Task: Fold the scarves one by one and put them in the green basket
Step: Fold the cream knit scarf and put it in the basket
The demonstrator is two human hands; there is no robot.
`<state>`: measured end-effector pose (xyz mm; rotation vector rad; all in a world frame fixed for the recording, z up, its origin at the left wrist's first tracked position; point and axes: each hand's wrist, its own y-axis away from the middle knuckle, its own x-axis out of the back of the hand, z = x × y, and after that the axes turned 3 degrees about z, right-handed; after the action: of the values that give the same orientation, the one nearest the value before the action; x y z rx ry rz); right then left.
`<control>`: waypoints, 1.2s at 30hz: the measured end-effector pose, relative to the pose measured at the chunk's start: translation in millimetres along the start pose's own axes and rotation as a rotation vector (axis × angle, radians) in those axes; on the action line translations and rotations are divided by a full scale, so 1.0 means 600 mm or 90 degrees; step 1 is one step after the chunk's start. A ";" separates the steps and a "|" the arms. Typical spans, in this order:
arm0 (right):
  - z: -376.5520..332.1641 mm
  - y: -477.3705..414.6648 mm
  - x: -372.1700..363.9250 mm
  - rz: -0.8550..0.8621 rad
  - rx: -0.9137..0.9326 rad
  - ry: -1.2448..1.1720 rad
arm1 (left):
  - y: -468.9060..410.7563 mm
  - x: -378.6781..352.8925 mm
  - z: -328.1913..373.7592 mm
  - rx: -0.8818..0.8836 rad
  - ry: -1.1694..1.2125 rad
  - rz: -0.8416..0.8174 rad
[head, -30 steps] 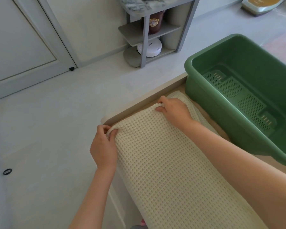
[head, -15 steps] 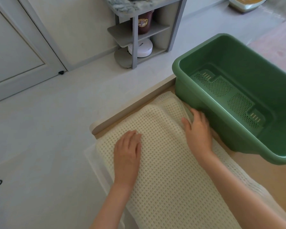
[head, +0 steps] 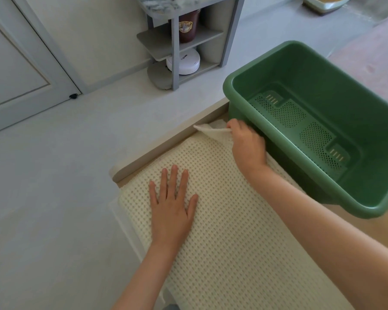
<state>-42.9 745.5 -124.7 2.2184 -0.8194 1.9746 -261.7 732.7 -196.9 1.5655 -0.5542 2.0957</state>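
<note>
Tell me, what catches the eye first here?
The big green basket stands empty at the right. Beside it a cream waffle-knit scarf lies spread; the left hand presses flat on it while the right hand pinches up its far corner.

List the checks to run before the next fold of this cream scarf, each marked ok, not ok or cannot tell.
1. Left hand flat on the scarf, pinning it: ok.
2. Right hand pinches the scarf's far corner, lifted near the table edge: ok.
3. Green basket empty, with room for the scarf: ok.
4. Scarf's right edge free of the basket's base: cannot tell, the right arm covers where they meet.
5. Scarf's near end lying flat: cannot tell, it runs out of view.
</note>
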 end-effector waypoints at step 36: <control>0.118 0.437 0.140 -0.077 -0.256 -0.208 | 0.142 0.016 0.223 -0.238 0.174 -0.017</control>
<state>-86.2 464.9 -136.0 2.2978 -0.9832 1.2720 -209.9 588.5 -155.0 1.0539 -0.7672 1.9998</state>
